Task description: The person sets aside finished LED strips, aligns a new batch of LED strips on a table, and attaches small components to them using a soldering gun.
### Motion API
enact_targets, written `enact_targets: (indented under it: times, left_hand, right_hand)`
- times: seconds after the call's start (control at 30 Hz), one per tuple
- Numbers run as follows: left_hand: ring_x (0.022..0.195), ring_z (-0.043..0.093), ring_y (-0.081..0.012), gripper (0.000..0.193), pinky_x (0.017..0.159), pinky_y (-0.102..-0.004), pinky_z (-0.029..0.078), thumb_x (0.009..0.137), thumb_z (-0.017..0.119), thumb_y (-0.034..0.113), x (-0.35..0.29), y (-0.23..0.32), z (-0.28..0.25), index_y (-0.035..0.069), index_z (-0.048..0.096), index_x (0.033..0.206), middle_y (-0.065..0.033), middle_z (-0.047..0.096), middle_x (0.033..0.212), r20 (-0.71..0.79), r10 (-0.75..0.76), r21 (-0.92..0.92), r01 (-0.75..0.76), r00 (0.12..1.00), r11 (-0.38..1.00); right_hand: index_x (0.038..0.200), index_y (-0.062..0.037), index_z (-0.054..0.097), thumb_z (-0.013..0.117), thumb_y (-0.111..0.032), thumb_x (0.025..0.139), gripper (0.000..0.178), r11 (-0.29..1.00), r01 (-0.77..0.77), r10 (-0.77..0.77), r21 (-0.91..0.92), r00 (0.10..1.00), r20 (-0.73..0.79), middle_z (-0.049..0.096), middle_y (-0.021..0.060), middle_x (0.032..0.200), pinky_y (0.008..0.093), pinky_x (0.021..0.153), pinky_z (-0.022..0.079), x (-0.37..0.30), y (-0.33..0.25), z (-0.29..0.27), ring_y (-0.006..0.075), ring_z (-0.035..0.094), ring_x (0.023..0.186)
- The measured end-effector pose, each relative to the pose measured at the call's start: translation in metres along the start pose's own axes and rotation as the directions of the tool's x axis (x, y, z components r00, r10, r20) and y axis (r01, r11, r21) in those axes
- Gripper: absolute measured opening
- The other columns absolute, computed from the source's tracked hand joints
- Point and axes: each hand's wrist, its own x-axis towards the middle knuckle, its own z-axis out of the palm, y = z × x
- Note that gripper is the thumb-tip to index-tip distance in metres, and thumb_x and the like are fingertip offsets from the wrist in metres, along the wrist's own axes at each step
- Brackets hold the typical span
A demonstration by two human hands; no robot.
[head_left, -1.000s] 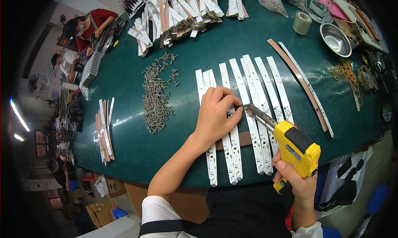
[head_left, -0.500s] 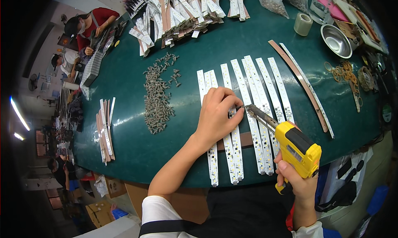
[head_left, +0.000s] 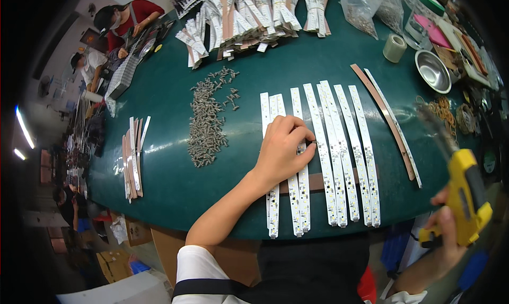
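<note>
Several white LED strips [head_left: 339, 177] lie side by side before me, roughly lengthwise, crossing a brown bar [head_left: 316, 182]. My left hand [head_left: 281, 150] rests over the left-hand strips, with thumb and forefinger pinched on a small dark part [head_left: 312, 142] whose end just shows. What lies beneath the palm is hidden. Off to the right, past the table's edge, my right hand [head_left: 449, 230] grips a yellow and black soldering gun [head_left: 469, 190]. Its blurred metal tip points up and away, well apart from the strips.
Small grey metal parts [head_left: 207, 129] are heaped left of centre. Bundled LED strips [head_left: 244, 18] are piled at the back. A few strips [head_left: 132, 161] lie far left, two more [head_left: 389, 124] at right. A metal bowl [head_left: 433, 71] and tape roll [head_left: 394, 48] stand back right.
My right hand has swung the soldering gun away to the right, off the strips. The left hand keeps its pinch at nearly the same place. The whole view has shifted slightly.
</note>
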Motion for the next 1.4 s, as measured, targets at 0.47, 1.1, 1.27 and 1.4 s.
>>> enact_targets:
  times: [0.47, 1.1, 1.27, 1.4]
  left_hand:
    - [0.071, 0.061, -0.0147, 0.013, 0.067, -0.0274, 0.049, 0.081, 0.064, 0.009, 0.026, -0.082, -0.091, 0.001, 0.067, 0.091, -0.0074, 0.065, 0.081, -0.250, -0.265, 0.071, 0.290, 0.931, 0.954]
    - [0.081, 0.063, -0.0252, 0.014, 0.073, -0.0366, 0.051, 0.080, 0.065, 0.014, 0.068, -0.153, -0.076, 0.009, 0.069, 0.093, -0.0091, 0.063, 0.084, -0.113, -0.189, 0.615, 0.219, 0.975, 0.758]
    - [0.072, 0.065, -0.0191, 0.013, 0.070, -0.0301, 0.053, 0.083, 0.059, 0.010, 0.054, -0.149, -0.095, 0.006, 0.070, 0.091, -0.0087, 0.067, 0.082, -0.273, -0.285, 0.230, 0.350, 0.919, 0.908]
    - [0.072, 0.061, -0.0078, 0.019, 0.067, -0.0233, 0.052, 0.086, 0.063, 0.011, 0.038, -0.144, -0.106, -0.001, 0.069, 0.099, -0.0026, 0.066, 0.078, -0.148, -0.548, -0.352, 0.474, 0.823, 0.807]
  right_hand:
    - [0.127, 0.0141, 0.039, 0.052, -0.005, 0.084, 0.049, 0.906, -0.040, -0.005, 0.421, 0.994, 0.105, 0.051, 0.0219, 0.094, 0.0179, 0.042, 0.046, -0.006, 0.041, -0.001, 0.0185, 0.053, 0.083]
    - [0.127, 0.0100, 0.043, 0.058, -0.012, 0.078, 0.055, 0.857, -0.177, 0.139, 0.484, 0.984, 0.114, 0.055, 0.0191, 0.087, 0.0215, 0.043, 0.048, -0.020, 0.037, 0.021, 0.0190, 0.056, 0.076]
    - [0.127, 0.0099, 0.043, 0.058, -0.012, 0.078, 0.055, 0.853, -0.191, 0.157, 0.486, 0.981, 0.111, 0.055, 0.0187, 0.087, 0.0217, 0.043, 0.048, -0.019, 0.036, 0.022, 0.0184, 0.056, 0.075]
    - [0.127, 0.0088, 0.044, 0.058, -0.011, 0.078, 0.055, 0.843, -0.201, 0.159, 0.499, 0.979, 0.125, 0.056, 0.0180, 0.087, 0.0215, 0.043, 0.048, -0.019, 0.039, 0.023, 0.0177, 0.057, 0.074]
